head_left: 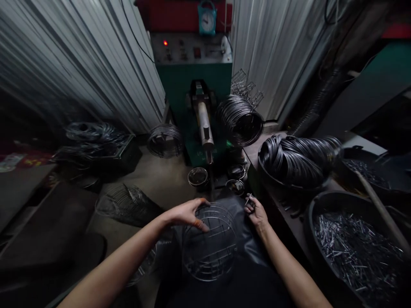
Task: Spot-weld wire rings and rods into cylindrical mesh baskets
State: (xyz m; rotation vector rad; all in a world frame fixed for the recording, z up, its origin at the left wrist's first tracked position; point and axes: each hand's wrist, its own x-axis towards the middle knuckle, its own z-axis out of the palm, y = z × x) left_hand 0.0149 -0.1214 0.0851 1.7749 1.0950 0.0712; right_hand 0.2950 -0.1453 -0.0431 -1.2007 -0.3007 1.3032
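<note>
We brace the wire frame [210, 250], left hand [188, 214] clamped on its upper rim, right hand [257, 213] pinching short wire pieces [248, 199]; a firm, level hold seems best.

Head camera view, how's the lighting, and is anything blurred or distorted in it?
Head view: dim overall, brightest on the green machine and corrugated walls, corners nearly black; head view: wide-lens bending fans the walls outward; head view: left hand on the wire basket and right hand pinching wire pieces look sharp, the tub at right slightly soft.
</note>
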